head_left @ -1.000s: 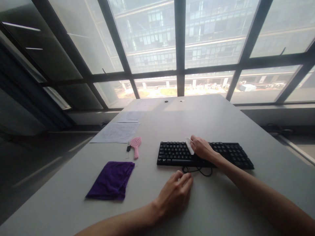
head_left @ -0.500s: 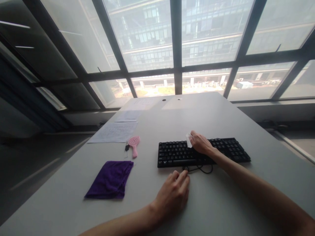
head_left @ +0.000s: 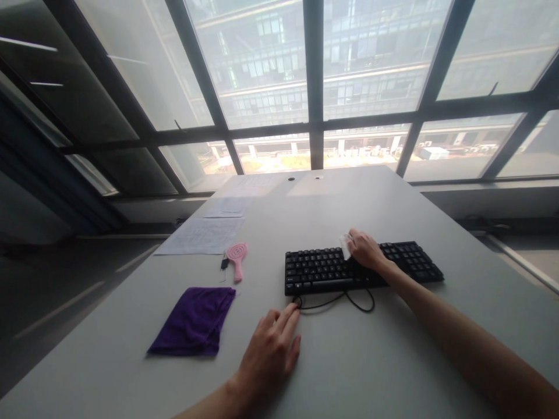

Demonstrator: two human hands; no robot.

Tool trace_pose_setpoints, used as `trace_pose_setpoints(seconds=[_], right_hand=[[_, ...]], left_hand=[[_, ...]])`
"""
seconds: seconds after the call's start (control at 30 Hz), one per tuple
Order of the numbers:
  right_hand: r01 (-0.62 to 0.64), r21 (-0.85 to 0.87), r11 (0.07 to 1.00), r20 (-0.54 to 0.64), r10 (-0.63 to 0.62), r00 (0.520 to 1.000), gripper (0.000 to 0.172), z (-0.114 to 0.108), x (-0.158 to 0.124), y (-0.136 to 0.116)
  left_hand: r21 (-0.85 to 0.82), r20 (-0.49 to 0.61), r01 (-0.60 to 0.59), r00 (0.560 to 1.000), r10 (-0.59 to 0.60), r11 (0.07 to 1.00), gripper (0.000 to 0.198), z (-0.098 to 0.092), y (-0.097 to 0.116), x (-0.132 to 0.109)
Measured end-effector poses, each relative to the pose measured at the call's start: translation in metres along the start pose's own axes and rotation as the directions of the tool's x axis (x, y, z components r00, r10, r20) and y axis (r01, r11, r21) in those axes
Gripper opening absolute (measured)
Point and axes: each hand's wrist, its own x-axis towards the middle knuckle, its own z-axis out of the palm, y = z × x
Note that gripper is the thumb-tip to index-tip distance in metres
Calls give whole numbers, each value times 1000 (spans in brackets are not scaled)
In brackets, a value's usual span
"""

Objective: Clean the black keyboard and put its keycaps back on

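A black keyboard point(head_left: 317, 273) lies across the desk in front of me. My right hand point(head_left: 365, 250) rests over its middle, closed on a crumpled white wipe point(head_left: 345, 247) that touches the upper keys. That hand and wrist hide part of the keys. Below the front edge, the keyboard's black cable point(head_left: 323, 305) lies in loose loops. My left hand point(head_left: 271, 344) lies palm down on the desk, its fingers stretched out and thumb apart. Its fingertips touch the small loop at the cable's left end.
To the left are a folded purple cloth point(head_left: 192, 321), a pink hairbrush point(head_left: 237, 260) and a small black item point(head_left: 225, 263) beside it. Printed paper sheets point(head_left: 201, 235) lie along the left edge of the white desk point(head_left: 349, 203). Large windows point(head_left: 244, 64) stand behind.
My left hand has slid left, and the cable's small loop has shifted left with it. My right hand and the wipe have moved slightly right along the keys.
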Motion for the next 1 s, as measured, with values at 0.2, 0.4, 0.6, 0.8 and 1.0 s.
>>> trace_pose_setpoints(seconds=[0.2,0.4,0.6,0.8,1.0], right_hand=[[127,47,991,101,-131,986,19,13,5,-43],[196,79,977,191,-207,959,21,30,13,-86],[166,59,984,200,-175,964,25,18,16,-75],[191,60,980,166,-199,966,28,9,11,-77],[215,121,969,196,-235,952,19,28,5,-94]], left_hand=[[-36,1,5,1000,-5,999,47,-2,-4,1],[-4,4,17,1000,-17,1000,52,-1,-3,1],[6,5,75,997,-75,997,53,2,-11,-2],[-119,38,132,991,-128,984,56,7,-38,17],[-676,137,289,953,-269,678,42,-3,-75,31]])
